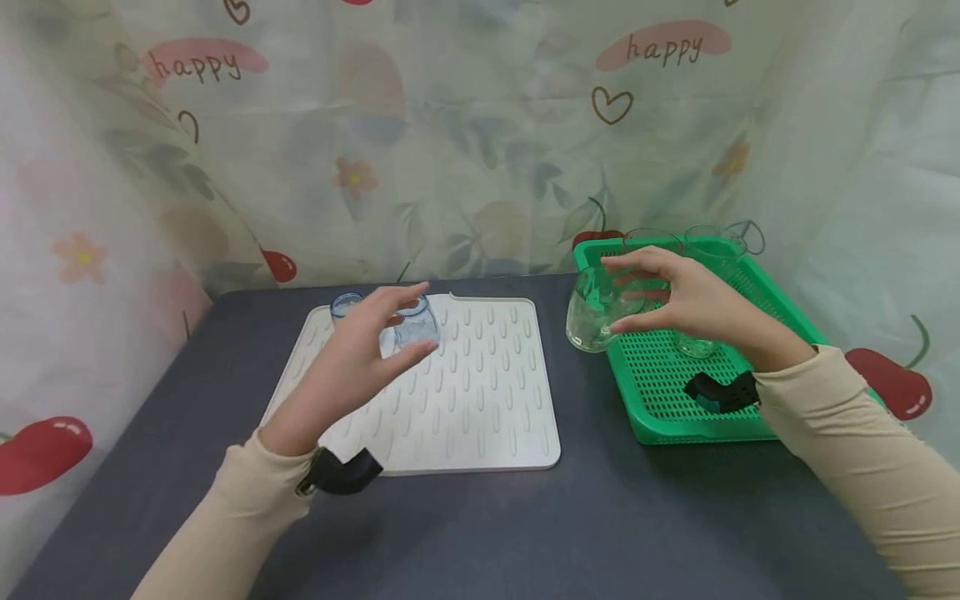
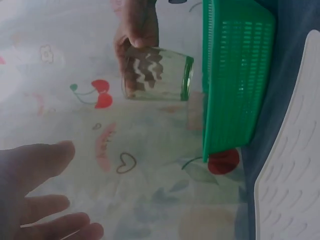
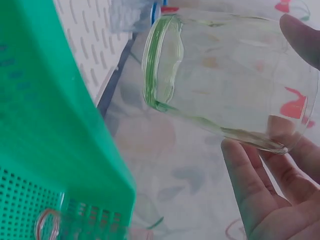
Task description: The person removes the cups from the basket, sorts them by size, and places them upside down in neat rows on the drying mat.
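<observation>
My right hand [image 1: 690, 304] grips a clear drinking glass [image 1: 588, 317] by its rim end, over the left edge of a green basket [image 1: 637, 414]. In the right wrist view, the thumb and fingers sit on opposite sides of that glass [image 3: 225, 80], whose thick base looks greenish. My left hand [image 1: 348, 358] hovers over a white draining mat [image 1: 465, 425], thumb and fingers spread with nothing between them. Behind it, two bluish glasses, one at the left [image 1: 346, 303] and one partly covered by the fingers [image 1: 417, 327], stand at the mat's back.
More clear glasses [image 1: 696, 344] stand in the basket, partly hidden by my right hand and forearm. A dark table [image 1: 465, 533] lies under mat and basket. Patterned curtains [image 1: 465, 167] hang close behind and at both sides.
</observation>
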Available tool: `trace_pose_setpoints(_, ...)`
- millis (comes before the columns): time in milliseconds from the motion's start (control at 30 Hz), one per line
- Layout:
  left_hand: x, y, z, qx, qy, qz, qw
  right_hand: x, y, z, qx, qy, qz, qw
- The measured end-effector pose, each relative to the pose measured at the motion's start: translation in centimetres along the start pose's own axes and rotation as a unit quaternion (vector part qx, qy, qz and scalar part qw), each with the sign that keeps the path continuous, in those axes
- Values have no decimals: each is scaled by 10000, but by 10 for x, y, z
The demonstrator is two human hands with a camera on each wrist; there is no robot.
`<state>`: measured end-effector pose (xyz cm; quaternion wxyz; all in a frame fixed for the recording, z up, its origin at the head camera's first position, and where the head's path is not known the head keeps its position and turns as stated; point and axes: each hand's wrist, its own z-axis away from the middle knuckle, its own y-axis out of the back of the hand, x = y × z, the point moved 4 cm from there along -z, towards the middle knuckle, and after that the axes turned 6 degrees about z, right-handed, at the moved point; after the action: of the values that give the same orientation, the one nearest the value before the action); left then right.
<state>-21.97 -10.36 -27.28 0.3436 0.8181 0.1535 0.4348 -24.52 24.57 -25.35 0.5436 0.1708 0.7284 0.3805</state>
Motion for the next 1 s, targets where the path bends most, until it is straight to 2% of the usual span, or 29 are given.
trace_pose_setpoints(233, 20, -21, -13, 233, -552, 611, 9963, -15, -15, -2, -160, 323, -130, 9993)
trace_pose_setpoints(533, 33, -45, -23, 144, -743, 1193, 9900, -22, -37, -8, -255, 563, 11, 9981)
trace_pose_setpoints(667, 35, -56, -27, 2, -663, 1438, 9874, -25, -44, -9, -270, 631, 154, 9975)
trace_pose_setpoints(1000, 36, -72, -32, -443, -110, 1699, 9844, -33, -59, -9, -373, 832, 280, 9954)
